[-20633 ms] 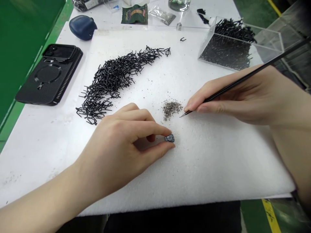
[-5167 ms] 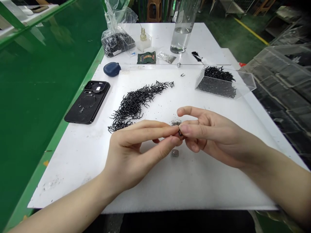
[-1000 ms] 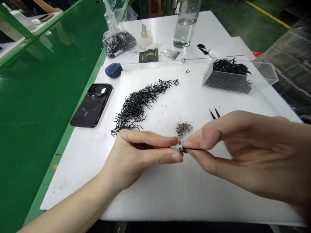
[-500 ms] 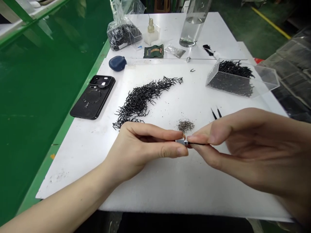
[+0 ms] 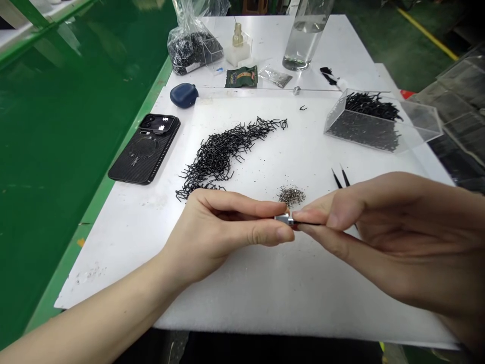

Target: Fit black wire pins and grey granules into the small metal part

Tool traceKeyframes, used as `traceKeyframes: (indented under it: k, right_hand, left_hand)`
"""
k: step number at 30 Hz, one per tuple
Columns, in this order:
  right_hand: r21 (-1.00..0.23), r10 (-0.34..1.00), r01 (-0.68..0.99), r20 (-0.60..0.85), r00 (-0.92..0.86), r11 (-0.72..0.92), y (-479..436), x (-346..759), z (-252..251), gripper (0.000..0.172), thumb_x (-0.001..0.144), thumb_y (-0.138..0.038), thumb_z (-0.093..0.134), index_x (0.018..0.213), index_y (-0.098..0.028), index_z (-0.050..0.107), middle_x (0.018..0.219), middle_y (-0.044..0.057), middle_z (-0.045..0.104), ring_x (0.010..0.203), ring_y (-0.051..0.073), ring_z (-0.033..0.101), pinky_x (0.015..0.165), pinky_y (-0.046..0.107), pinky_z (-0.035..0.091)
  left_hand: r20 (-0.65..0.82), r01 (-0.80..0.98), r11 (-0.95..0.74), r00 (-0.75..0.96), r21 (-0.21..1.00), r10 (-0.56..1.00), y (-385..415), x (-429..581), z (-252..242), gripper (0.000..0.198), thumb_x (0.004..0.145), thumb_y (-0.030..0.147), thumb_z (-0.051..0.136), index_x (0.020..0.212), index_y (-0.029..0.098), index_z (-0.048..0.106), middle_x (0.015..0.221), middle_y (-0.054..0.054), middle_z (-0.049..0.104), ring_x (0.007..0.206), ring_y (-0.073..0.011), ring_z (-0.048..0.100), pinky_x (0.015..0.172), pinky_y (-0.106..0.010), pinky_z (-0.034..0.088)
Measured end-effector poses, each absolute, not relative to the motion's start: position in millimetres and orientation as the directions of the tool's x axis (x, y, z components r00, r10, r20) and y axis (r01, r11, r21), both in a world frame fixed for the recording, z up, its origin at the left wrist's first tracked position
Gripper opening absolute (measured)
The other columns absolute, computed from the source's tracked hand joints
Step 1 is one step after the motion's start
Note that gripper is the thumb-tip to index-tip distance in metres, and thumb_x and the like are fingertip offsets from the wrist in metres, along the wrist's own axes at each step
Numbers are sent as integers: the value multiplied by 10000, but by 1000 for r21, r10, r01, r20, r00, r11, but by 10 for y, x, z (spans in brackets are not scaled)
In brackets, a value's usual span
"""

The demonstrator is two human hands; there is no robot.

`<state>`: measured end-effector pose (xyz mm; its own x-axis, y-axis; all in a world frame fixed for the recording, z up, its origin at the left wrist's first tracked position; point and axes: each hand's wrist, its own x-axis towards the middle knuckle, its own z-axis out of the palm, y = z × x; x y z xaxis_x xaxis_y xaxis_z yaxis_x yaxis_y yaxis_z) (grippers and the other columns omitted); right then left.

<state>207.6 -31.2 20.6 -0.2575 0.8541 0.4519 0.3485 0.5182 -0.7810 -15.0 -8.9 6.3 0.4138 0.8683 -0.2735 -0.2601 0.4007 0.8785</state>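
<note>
"How's the grip?"

"Left hand [image 5: 223,227] pinches a small silver block [image 5: 282,218] between thumb and fingers; right hand [image 5: 364,227] closes on a thin black wire [image 5: 307,223] at the block's end."

"And past them?"

"Hands meet level, forearms angled inward; tweezer tips [image 5: 338,178] show behind the right hand, beyond a gray grit pile [image 5: 291,196]."

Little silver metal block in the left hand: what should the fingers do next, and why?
Probably ease the thin black wire piece gently against the small silver metal block, without letting go. The left hand pinches the block, and the right hand pinches the wire right at its end. Both are tiny, so a slow move seems safest.
</note>
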Motion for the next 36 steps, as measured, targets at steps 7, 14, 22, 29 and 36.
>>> traceKeyframes:
  k: [7,14,22,29,36]
  right_hand:
    - [-767,822,301,503,-267,567,-278,2100,117,231,824,-46,814,941,-220,719,918,14,843,823,173,845,816,187,705]
    - [-761,822,312,515,-243,569,-272,2070,141,242,824,-64,828,958,-238,726,928,18,849,811,216,845,754,298,739]
    - [-728,781,283,574,-246,624,-219,2070,87,291,813,-40,835,1002,-242,744,935,10,843,838,209,842,806,276,736]
    - [-750,798,273,554,-236,602,-240,2056,101,275,817,-46,839,975,-247,738,909,-2,837,844,212,845,804,277,737]
    - [-754,816,314,523,-245,577,-275,2059,129,214,839,-81,824,905,-255,719,901,4,848,800,216,847,719,308,734]
  left_hand:
    - [-271,-269,407,425,873,864,-105,-165,70,222,686,147,994,832,273,884,832,21,860,792,-165,844,775,-157,693]
    - [-262,-276,391,407,878,875,-100,-158,66,208,707,152,986,833,280,882,844,29,863,804,-154,842,786,-154,690]
    - [-239,-274,359,388,892,890,-124,-156,65,212,720,135,978,838,278,875,856,37,865,827,-146,841,815,-164,692]
    - [-260,-286,383,386,878,885,-117,-159,64,205,698,161,997,817,275,875,841,16,864,803,-159,842,791,-172,692]
    - [-274,-304,416,415,857,868,-113,-172,69,220,691,127,992,815,269,878,824,3,861,778,-163,841,778,-175,694]
